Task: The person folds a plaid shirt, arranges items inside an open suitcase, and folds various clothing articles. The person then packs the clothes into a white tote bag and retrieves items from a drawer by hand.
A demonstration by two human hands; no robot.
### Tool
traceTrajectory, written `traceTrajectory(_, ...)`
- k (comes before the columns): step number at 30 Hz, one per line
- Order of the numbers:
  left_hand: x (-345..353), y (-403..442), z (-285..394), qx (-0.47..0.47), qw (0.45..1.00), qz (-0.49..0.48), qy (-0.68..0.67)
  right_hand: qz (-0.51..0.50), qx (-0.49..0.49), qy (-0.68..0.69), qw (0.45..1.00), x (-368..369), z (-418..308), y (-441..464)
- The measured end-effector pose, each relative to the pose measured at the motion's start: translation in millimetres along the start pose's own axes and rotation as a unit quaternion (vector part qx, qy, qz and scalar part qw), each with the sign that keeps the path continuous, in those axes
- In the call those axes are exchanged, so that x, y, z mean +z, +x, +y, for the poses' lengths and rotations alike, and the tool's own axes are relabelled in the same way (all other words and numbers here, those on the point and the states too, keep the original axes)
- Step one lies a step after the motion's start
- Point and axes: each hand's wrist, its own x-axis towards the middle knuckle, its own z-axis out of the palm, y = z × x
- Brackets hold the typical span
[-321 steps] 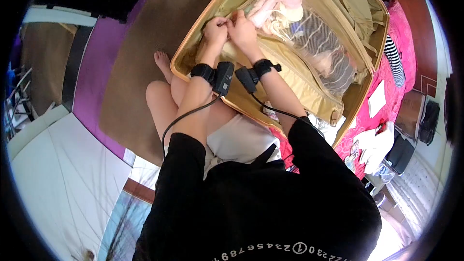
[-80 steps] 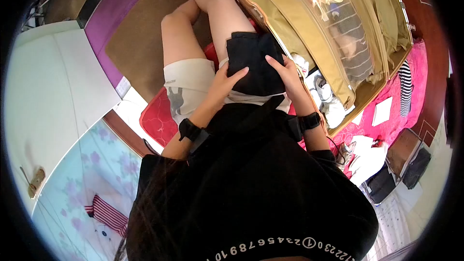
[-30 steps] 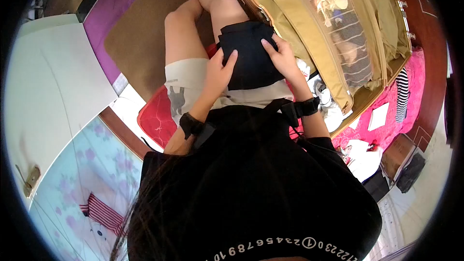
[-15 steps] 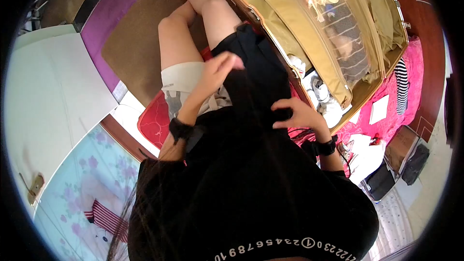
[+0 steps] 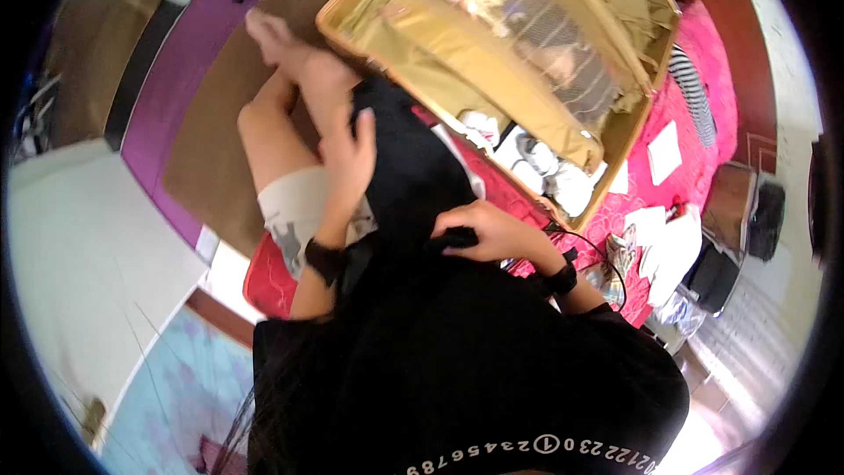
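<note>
A black garment [image 5: 409, 163] lies spread over my lap, across one leg and beside the pale shorts [image 5: 294, 202]. My left hand [image 5: 345, 167] is at the garment's left edge, somewhat blurred, with its fingers stretched forward and nothing visible in them. Nearer my body, my right hand [image 5: 488, 230] has its fingers curled round a bunched part of the black cloth. Which kind of garment it is cannot be made out, since it merges with my black shirt [image 5: 475, 361].
An open tan suitcase [image 5: 422, 48] stands ahead to the right, with white items [image 5: 563, 180] inside and a mesh pocket [image 5: 563, 57]. Beyond it, a striped cloth [image 5: 693, 92] and white paper [image 5: 665, 154] lie on a pink cover [image 5: 708, 53]. Dark cases [image 5: 714, 277] sit at far right.
My right hand, earlier with fingers apart, has closed on the black cloth. My left hand has straightened its fingers and shifted left over the garment. The whole view has swung, moving the suitcase leftward.
</note>
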Motion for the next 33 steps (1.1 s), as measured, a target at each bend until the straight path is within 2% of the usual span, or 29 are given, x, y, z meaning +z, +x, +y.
traceTrajectory(1, -11, 0, 12, -0.061, 0.998, 0.018, -0.012, -0.018, 0.030, -0.006, 0.999, -6, -7, 0)
traceTrajectory(3, -16, -1, -12, -0.059, 0.987, 0.019, -0.146, -0.015, 0.024, 0.007, 1.000, -7, -5, -1)
traceTrajectory(5, -15, -6, -53, -0.118, 0.991, -0.056, -0.023, -0.017, 0.052, -0.101, 0.993, 1, 11, -2)
traceTrajectory(7, -7, -21, -93, -0.140, 0.985, -0.086, -0.055, -0.031, 0.090, -0.087, 0.992, 4, 12, 2)
traceTrajectory(10, -14, -22, -81, -0.212, 0.970, -0.114, 0.034, -0.003, 0.096, -0.088, 0.992, 2, 5, 5)
traceTrajectory(13, -5, -23, -89, -0.151, 0.986, -0.066, 0.010, 0.030, 0.065, -0.086, 0.994, 0, 10, 8)
traceTrajectory(16, -5, -21, -72, -0.125, 0.989, -0.035, 0.070, 0.047, 0.019, -0.087, 0.995, -3, 7, 19)
traceTrajectory(19, -8, -18, -57, -0.014, 0.999, -0.009, 0.048, 0.090, -0.038, -0.109, 0.989, -8, 2, 44)
traceTrajectory(20, -14, -18, -51, 0.033, 0.993, -0.024, 0.109, 0.097, -0.032, -0.110, 0.989, -11, 2, 55)
traceTrajectory(22, -14, -23, -59, -0.021, 0.990, -0.060, -0.127, 0.139, -0.058, -0.120, 0.981, -15, 7, 82)
traceTrajectory(23, -14, -24, -64, -0.048, 0.966, -0.077, -0.242, 0.171, -0.071, -0.112, 0.976, -20, 8, 96)
traceTrajectory(24, -23, -29, -39, -0.086, 0.943, -0.126, -0.295, 0.203, -0.086, -0.097, 0.971, -25, 9, 108)
traceTrajectory(25, -22, -36, -41, -0.173, 0.902, -0.117, -0.379, 0.233, -0.102, -0.082, 0.963, -30, 11, 120)
traceTrajectory(27, -26, -50, -51, -0.332, 0.775, -0.095, -0.529, 0.271, -0.073, -0.107, 0.954, -26, 38, 150)
traceTrajectory(28, -26, -51, -52, -0.334, 0.782, -0.095, -0.517, 0.282, -0.046, -0.122, 0.951, -22, 47, 159)
traceTrajectory(29, -25, -51, -51, -0.336, 0.788, -0.097, -0.506, 0.250, 0.019, -0.156, 0.955, -21, 54, 167)
traceTrajectory(30, -24, -51, -50, -0.339, 0.794, -0.100, -0.495, 0.262, 0.008, -0.158, 0.952, -14, 73, 175)
traceTrajectory(33, -21, -52, -39, -0.305, 0.856, -0.063, -0.412, 0.335, -0.010, -0.201, 0.921, 1, 91, 180)
